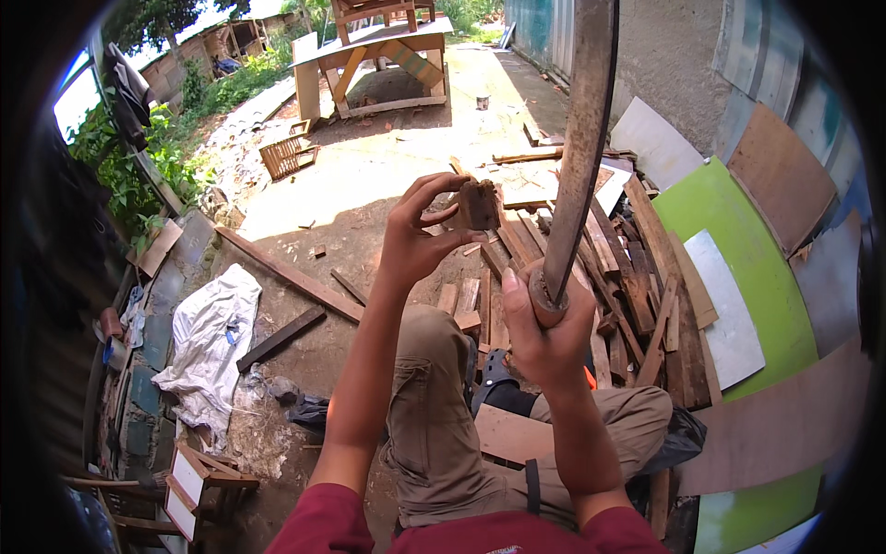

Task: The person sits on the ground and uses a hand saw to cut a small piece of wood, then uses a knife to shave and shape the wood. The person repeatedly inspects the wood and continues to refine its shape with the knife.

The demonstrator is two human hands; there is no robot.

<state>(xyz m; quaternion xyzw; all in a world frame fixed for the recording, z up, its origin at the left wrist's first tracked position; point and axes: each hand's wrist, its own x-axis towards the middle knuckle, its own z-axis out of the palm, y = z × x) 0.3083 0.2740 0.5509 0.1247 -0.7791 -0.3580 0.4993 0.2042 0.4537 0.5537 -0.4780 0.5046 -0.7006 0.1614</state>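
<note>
My left hand (417, 231) holds a small dark wooden block (478, 206) between thumb and fingertips, raised in front of me. The block's top edge looks rough and splintered. In my right hand (559, 337) is a machete (583, 138), with the fingers wrapped round its round wooden handle. Its long, stained blade points upward and runs out past the top of the view. The block is left of the blade and apart from it.
Loose planks and wood offcuts (637, 286) lie piled at the right, beside a green sheet (729, 249) and other panels. A white cloth (210, 337) and a dark timber piece (282, 339) are at the left. A wooden workbench (397, 44) stands far ahead.
</note>
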